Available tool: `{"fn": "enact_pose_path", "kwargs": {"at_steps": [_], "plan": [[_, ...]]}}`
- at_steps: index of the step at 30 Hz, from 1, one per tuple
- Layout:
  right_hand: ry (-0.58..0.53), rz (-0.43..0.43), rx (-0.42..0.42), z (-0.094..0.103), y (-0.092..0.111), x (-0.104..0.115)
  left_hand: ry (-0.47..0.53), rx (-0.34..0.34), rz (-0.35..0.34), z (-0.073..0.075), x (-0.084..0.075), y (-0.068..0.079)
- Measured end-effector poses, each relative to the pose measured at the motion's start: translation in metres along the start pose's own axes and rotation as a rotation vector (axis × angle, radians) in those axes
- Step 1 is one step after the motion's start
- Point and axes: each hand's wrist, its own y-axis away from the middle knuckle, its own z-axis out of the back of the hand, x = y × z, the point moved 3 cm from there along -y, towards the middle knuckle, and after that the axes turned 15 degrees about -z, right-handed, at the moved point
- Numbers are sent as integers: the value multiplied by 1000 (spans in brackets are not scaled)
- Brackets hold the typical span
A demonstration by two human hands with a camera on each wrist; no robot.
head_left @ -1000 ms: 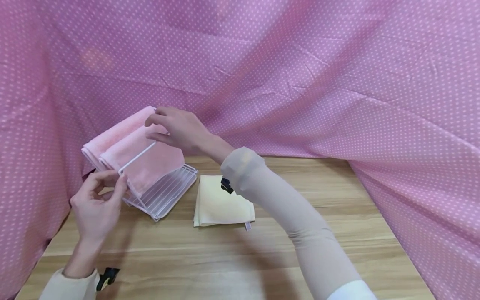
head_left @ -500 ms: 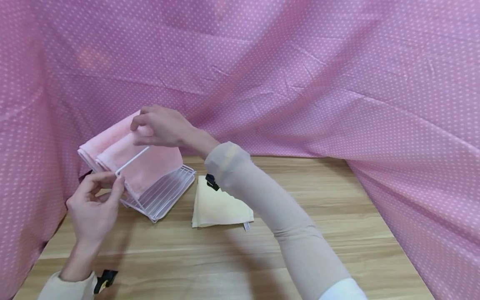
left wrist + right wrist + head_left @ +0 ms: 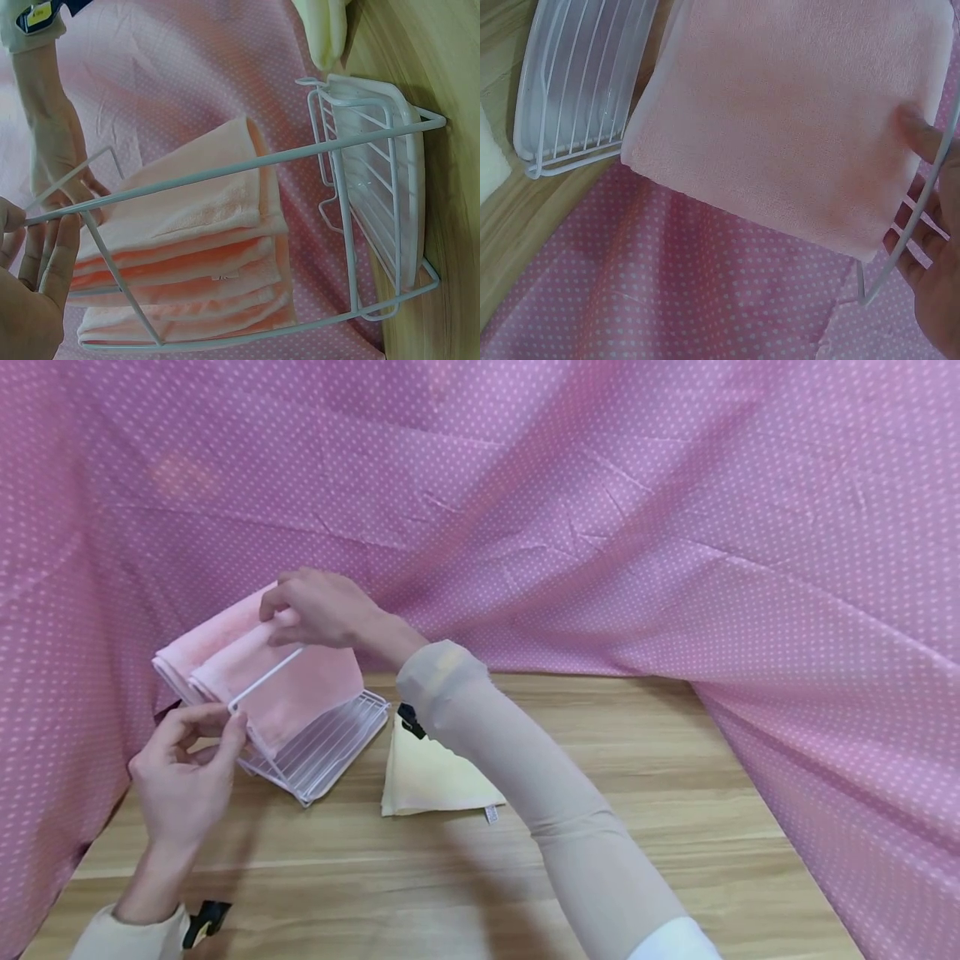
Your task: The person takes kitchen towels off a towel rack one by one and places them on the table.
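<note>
At the left of the head view stands a white wire rack with a tray at its base. A pink towel hangs over one of its bars, with another folded pink towel behind it. My left hand pinches the rack's near top corner between thumb and fingers. At the far end my right hand pinches the front towel's upper edge; in the right wrist view the thumb lies on the pink towel, its fingers behind. Folded layers of the pink towels show in the left wrist view.
A folded pale yellow towel with a small tag lies on the wooden table, right of the rack and partly under the right forearm. A pink dotted cloth hangs behind and along both sides.
My right hand has moved left along the front pink towel and its fingers have closed on the top edge. The left hand stays at the rack's corner.
</note>
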Motion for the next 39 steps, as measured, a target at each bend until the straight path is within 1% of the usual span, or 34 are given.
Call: {"fn": "enact_pose_path", "kwargs": {"at_steps": [4,13,21,25,28,31,35,39], "plan": [[-2,10,-9,0,1,2,3,1,-5,1,0,0],[2,34,-52,-2,2,1,-43,41,-13,2,-3,0],[-6,30,-63,-3,3,1,-31,25,-13,2,-3,-1],[-15,37,-76,-4,5,1,-45,48,-19,3,-5,-1],[-11,61,-106,-5,7,0,-60,59,-18,3,-5,0],[-14,87,-147,-4,9,-2,-55,49,-14,3,-5,0],[-43,88,-186,-2,11,-6,-29,29,-10,2,-6,0],[-80,96,-198,2,13,-9,-24,19,-10,2,-7,0]]}}
